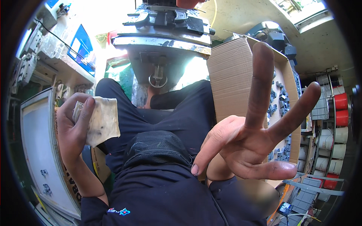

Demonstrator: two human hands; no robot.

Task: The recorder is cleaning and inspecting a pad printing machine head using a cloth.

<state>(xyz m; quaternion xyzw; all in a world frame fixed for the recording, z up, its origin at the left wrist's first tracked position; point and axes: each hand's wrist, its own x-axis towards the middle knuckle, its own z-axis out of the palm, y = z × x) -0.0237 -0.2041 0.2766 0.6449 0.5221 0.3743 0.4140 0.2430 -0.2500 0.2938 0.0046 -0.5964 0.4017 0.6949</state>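
Observation:
My left hand (pixel 73 126) is closed on a folded, cream-coloured cloth (pixel 105 120) with dark stains, pinched between thumb and bent fingers above my left thigh. My right hand (pixel 249 141) is raised over my right side, in front of a cardboard box. Its fingers are spread, the palm is turned up, and nothing lies in it. Dark smudges mark the fingertips. A black mesh item (pixel 156 148) rests at my lap, between the two hands and touched by neither.
Ahead stands a machine with a metal table (pixel 162 43). The open cardboard box (pixel 232 75) at my right holds several small grey parts (pixel 281 100). Farther right, shelves carry red and white cylinders (pixel 341 101). At left are a framed pale panel (pixel 37 132) and a bench (pixel 68 64).

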